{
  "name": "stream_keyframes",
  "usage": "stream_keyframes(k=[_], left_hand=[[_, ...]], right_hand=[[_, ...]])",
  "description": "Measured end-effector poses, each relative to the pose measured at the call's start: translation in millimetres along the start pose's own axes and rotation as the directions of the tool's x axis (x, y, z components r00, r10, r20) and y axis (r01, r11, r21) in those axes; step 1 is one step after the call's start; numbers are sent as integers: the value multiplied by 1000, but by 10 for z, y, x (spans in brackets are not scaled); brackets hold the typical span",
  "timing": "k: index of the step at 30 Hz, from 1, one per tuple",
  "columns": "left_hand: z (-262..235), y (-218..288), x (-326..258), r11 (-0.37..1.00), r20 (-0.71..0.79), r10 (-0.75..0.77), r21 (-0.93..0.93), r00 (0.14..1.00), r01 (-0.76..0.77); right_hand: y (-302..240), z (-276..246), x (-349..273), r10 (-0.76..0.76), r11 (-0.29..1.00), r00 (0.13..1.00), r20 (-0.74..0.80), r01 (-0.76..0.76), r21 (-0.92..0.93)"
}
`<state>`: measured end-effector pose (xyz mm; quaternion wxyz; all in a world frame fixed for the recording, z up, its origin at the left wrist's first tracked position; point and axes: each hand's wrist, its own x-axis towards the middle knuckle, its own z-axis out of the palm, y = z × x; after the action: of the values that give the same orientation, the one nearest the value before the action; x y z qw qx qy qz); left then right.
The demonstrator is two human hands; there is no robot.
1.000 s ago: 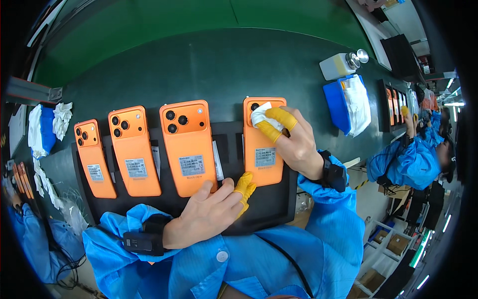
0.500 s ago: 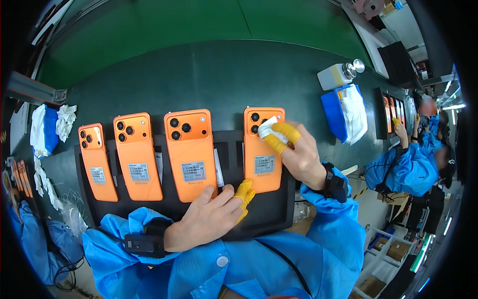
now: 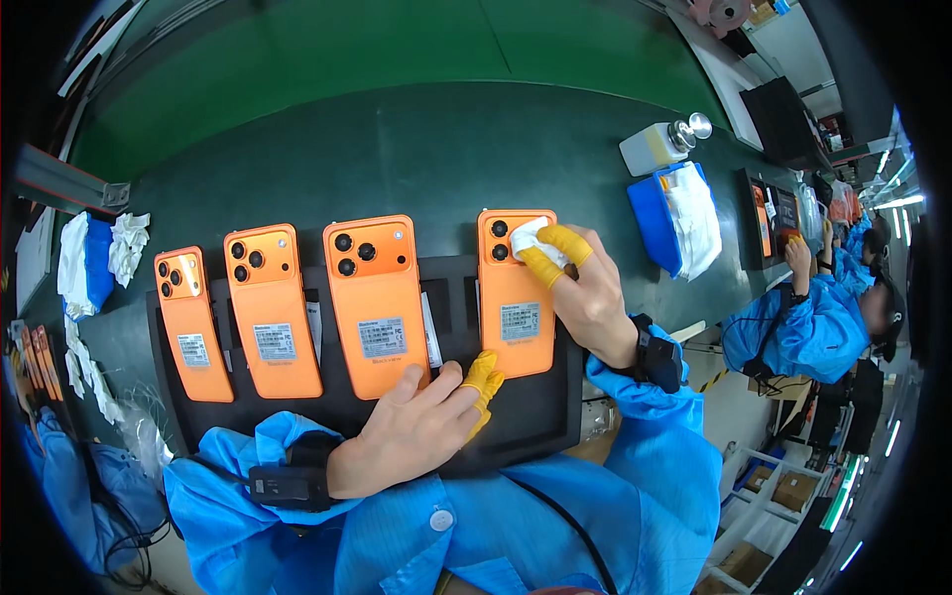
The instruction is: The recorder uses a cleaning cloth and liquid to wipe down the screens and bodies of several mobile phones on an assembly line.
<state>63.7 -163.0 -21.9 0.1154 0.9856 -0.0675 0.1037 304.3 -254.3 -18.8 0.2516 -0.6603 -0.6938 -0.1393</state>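
Note:
Several orange phones lie back up in a row on a black tray (image 3: pixel 516 426). My right hand (image 3: pixel 590 302), in yellow finger cots, pinches a folded white wipe (image 3: pixel 528 238) against the camera area of the rightmost phone (image 3: pixel 521 283), hiding part of its lenses. My left hand (image 3: pixel 416 426) holds nothing; its fingers are apart and loosely bent. Its yellow-covered fingertips reach the lower left corner of that phone, and its thumb side lies by the bottom of the neighbouring phone (image 3: pixel 369 288). Leftward are two more phones, one (image 3: pixel 276 307) and the outermost (image 3: pixel 194 327).
Beyond the right hand stand a blue bin (image 3: pixel 650 218) of white wipes and a pump bottle (image 3: pixel 650 151). At left are another blue bin (image 3: pixel 99 268) and crumpled wipes (image 3: pixel 129 243). A co-worker (image 3: pixel 808 332) in blue works at the right; another sleeve (image 3: pixel 89 476) shows at left.
My right hand has slid the wipe a little to the right across the rightmost phone's camera area, uncovering more of the left lenses. My left hand stays by the same phone.

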Motion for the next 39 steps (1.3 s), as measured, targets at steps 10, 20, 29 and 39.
stream_keyframes(k=[10, 20, 29, 39], left_hand=[[-10, 7, -28, 1000, 24, -7, 8, 1000, 7], [-14, -2, 7, 998, 26, -52, -40, 998, 53], [-484, 0, -476, 994, 288, 50, -106, 956, -20], [-390, 24, -756, 977, 317, 96, -212, 944, -28]], right_hand=[[-40, 9, 17, -11, 1000, 1000, 5, 11, 4], [-8, 13, -53, -53, 998, 999, -12, 52, -41], [1007, -769, -51, 118, 798, 905, -408, -331, -503], [1456, -662, 52, 287, 803, 898, -334, -416, -426]])
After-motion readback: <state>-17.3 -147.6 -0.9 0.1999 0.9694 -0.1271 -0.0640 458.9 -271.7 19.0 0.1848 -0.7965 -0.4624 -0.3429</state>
